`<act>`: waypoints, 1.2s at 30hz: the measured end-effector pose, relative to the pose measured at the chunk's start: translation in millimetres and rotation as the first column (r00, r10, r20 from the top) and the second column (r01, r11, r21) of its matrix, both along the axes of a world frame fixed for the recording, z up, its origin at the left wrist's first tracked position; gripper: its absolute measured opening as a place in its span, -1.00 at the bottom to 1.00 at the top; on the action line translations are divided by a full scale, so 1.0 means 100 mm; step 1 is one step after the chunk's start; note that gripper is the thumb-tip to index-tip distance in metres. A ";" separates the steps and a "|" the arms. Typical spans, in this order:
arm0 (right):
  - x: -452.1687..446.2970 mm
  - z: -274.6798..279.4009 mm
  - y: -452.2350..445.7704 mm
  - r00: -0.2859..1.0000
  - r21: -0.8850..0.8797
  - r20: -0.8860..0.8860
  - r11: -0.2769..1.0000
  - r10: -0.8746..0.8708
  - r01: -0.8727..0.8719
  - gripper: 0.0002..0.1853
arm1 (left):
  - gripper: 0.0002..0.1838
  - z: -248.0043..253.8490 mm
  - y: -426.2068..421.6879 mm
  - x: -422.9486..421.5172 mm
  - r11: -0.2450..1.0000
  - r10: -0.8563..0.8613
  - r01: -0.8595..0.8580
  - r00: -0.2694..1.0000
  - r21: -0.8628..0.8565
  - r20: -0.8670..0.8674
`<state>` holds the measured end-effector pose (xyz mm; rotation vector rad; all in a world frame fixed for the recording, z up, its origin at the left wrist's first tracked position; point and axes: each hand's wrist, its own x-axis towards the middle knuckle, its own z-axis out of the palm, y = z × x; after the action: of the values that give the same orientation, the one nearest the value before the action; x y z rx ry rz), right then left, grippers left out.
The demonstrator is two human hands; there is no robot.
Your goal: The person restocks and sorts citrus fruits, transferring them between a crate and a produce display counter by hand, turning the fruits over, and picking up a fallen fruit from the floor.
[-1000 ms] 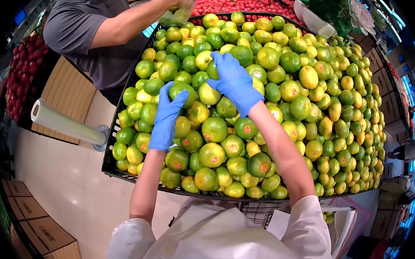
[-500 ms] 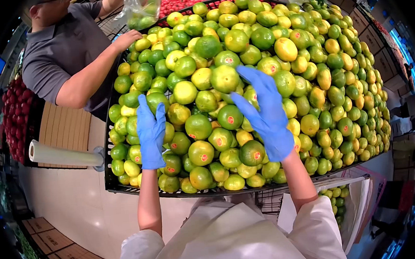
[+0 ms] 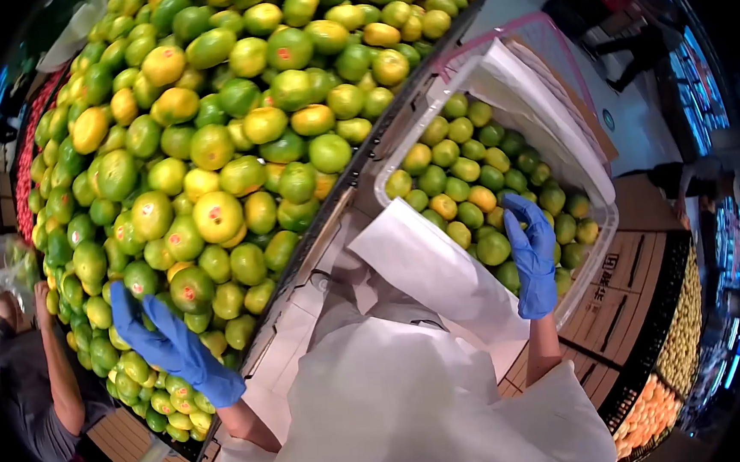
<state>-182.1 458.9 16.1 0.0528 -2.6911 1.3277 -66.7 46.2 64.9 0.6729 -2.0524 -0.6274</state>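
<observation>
My left hand (image 3: 172, 346), in a blue glove, lies over the near edge of the heaped green-yellow mandarins (image 3: 217, 218), fingers spread and nothing gripped. Some of these fruits carry small red stickers. To the right, my gloved right hand (image 3: 533, 258) hangs above a clear plastic bin (image 3: 609, 244) part-filled with more mandarins (image 3: 465, 169). Its thumb and fingers are apart, with no fruit visible between them. One greener mandarin (image 3: 493, 248) sits just left of this hand; whether they touch I cannot tell.
A black display edge (image 3: 334, 203) runs between the heap and the bin. A white sheet (image 3: 441, 260) hangs over the bin's near side. Another person's arm (image 3: 65, 381) is at far left, beside a plastic bag (image 3: 8, 269). Brown cartons (image 3: 608, 317) stand right of the bin.
The view has turned right, bringing the bin into full sight. My right hand has gone from the mandarin heap to above the bin. My left hand stays at the heap.
</observation>
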 end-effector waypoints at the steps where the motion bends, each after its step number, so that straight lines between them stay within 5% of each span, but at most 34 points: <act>1: 0.01 -0.13 0.25 0.998 -0.027 0.034 0.998 -0.057 0.058 -0.72 | -0.58 0.05 0.38 -0.19 0.993 -0.092 0.089 0.995 0.075 0.032; 5: 0.14 -0.45 1.01 0.981 0.128 0.164 0.988 -0.106 0.086 -0.62 | -0.62 -0.23 1.36 -0.67 0.713 -0.685 0.664 0.728 0.226 0.024; 7: 0.17 -0.51 1.16 0.973 0.346 0.195 0.920 0.124 -0.186 -0.46 | -0.67 -0.35 1.80 -0.89 0.518 -0.845 0.814 0.534 0.264 0.012; 8: 0.16 -0.53 1.15 0.971 0.342 0.202 0.920 0.125 -0.189 -0.46 | -0.66 -0.47 2.00 -0.98 0.434 -0.886 0.846 0.463 0.309 -0.022; 10: 0.13 -0.59 0.97 0.871 0.473 0.236 0.732 0.431 -0.490 -0.30 | -0.68 -0.65 2.31 -1.09 0.367 -0.910 0.852 0.412 0.375 -0.045; 11: 0.13 -0.64 0.91 0.870 0.468 0.237 0.734 0.432 -0.492 -0.30 | -0.70 -0.73 2.45 -1.14 0.243 -0.922 0.794 0.368 0.558 -0.123; 13: 0.12 -0.82 0.78 0.784 0.674 0.285 0.466 0.551 -0.573 -0.26 | -0.72 -0.86 2.62 -1.20 0.018 -0.911 0.641 0.328 0.767 -0.252; 14: 0.08 -1.00 0.68 0.752 0.699 0.463 0.328 0.469 -0.635 -0.23 | -0.72 -0.87 2.70 -1.23 0.021 -0.914 0.642 0.323 0.766 -0.246; 16: 0.00 -0.82 0.70 0.716 0.601 0.460 0.409 0.525 -0.686 -0.24 | -0.68 -0.84 2.79 -1.23 -0.133 -0.871 0.368 0.399 0.920 -0.286; 17: -0.03 -0.72 0.69 0.717 0.603 0.456 0.410 0.527 -0.684 -0.24 | -0.60 -0.87 2.79 -1.22 -0.097 -0.899 0.336 0.374 0.937 -0.227; 19: -0.05 -0.49 0.64 0.878 0.238 0.170 0.846 0.448 -0.478 -0.23 | -0.56 -0.76 2.89 -1.20 -0.093 -0.881 0.288 0.422 0.953 -0.213; 22: -0.14 -0.04 0.43 0.840 0.098 -0.048 0.839 0.541 -0.535 -0.22 | -0.42 -0.72 2.95 -1.16 -0.226 -0.868 0.122 0.426 0.966 -0.257; 24: -0.23 -0.02 0.52 0.795 0.062 -0.036 0.795 0.606 -0.603 -0.17 | -0.39 -0.70 2.98 -1.17 -0.561 -0.693 -0.073 0.586 0.824 -0.420; 26: -0.33 -0.06 0.76 0.928 -0.131 0.004 0.920 0.372 -0.368 -0.16 | -0.39 -0.76 2.86 -1.22 -0.629 -0.682 -0.062 0.523 0.775 -0.512; 27: -0.38 -0.21 0.89 0.970 -0.155 0.041 0.960 0.240 -0.232 -0.13 | -0.39 -0.79 2.83 -1.22 -0.696 -0.600 -0.059 0.595 0.715 -0.535; 28: -0.36 -0.36 1.00 0.969 -0.156 0.043 0.959 0.245 -0.236 -0.13 | -0.38 -0.80 2.81 -1.22 -0.758 -0.512 -0.050 0.664 0.650 -0.545; 30: -0.33 -0.65 1.13 0.972 0.505 0.111 0.830 0.209 -0.236 -0.15 | -0.36 -0.78 2.81 -1.24 -0.772 -0.447 -0.002 0.713 0.636 -0.540; 33: -0.24 -0.94 1.11 0.968 0.683 0.182 0.686 0.173 -0.251 -0.15 | -0.33 -0.72 2.81 -1.25 -0.767 -0.355 0.024 0.817 0.641 -0.455; 34: -0.23 -0.94 1.12 0.967 0.681 0.181 0.687 0.179 -0.254 -0.15 | -0.30 -0.72 2.80 -1.25 -0.776 -0.360 0.027 0.801 0.630 -0.478; 36: -0.23 -0.90 1.12 0.979 0.280 0.104 0.939 0.178 -0.200 -0.19 | -0.28 -0.75 2.75 -1.25 -0.780 -0.363 0.039 0.785 0.625 -0.502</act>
<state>-205.3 571.0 -73.9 0.3052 -2.9902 0.9833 -192.1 320.8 -10.3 0.8843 -0.6186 -3.4978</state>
